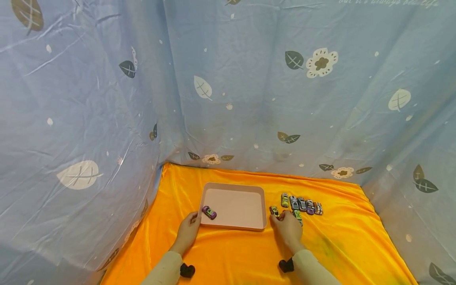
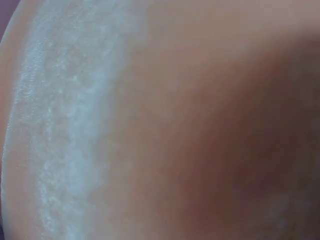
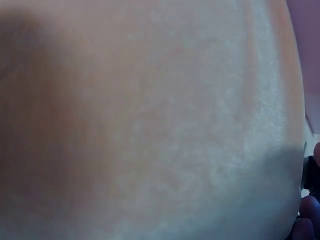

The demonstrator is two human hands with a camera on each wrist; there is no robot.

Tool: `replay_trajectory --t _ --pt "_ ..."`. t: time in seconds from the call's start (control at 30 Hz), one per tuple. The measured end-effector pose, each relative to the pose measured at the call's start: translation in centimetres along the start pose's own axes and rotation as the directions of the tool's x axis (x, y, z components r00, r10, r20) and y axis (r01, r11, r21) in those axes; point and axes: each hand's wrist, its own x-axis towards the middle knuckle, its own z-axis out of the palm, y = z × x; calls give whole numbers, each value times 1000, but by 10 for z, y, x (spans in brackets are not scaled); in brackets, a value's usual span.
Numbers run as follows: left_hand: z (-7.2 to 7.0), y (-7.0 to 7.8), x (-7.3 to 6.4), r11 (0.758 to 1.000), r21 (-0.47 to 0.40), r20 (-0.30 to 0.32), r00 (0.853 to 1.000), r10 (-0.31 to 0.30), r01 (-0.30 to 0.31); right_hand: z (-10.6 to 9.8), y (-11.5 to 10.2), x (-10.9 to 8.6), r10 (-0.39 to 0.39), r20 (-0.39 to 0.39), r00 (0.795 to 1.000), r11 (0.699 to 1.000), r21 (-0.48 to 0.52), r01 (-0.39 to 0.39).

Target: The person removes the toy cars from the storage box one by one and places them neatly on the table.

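A shallow pink tray (image 1: 235, 227) lies on the orange cloth, with a purple and green toy car (image 1: 209, 212) inside near its left wall. My left hand (image 1: 188, 230) holds the tray by its left edge, close to the front corner. Just outside the tray's right wall, my right hand (image 1: 288, 229) pinches a yellow and black toy car (image 1: 274, 211) between thumb and fingers. A green toy car (image 1: 297, 216) lies right beside that hand, partly covered by it. Blurred skin fills most of both wrist views; fingertips (image 3: 309, 207) show at the right wrist view's edge.
Beyond the right hand stand more toy cars in a loose row: a yellow one (image 1: 285, 200), several grey and purple ones (image 1: 302, 204), and a small one (image 1: 318, 208) at the end. The orange cloth (image 1: 242, 257) is wrinkled. Blue patterned curtains (image 1: 249, 118) enclose the back and sides.
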Motion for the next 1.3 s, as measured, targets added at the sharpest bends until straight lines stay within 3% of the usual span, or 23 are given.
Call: replay_trajectory --t 0.33,0.6,0.8,1.1,1.3 --pt "5 0 -3 999 11 -13 999 46 -45 -3 2 3 -50 -22 998 998 -34 50" --pt "3 3 -3 999 33 -24 999 41 -40 -10 -17 10 -79 -131 988 991 99 92" --pt "3 3 -2 999 25 -21 999 32 -31 -14 -41 6 -147 -163 976 962 206 180" --pt "2 -1 0 999 26 -12 1000 25 -24 6 -78 -4 -265 -103 959 894 346 284" --pt "1 2 -1 999 21 -12 1000 25 -25 26 -101 -11 -331 -27 943 859 405 313"
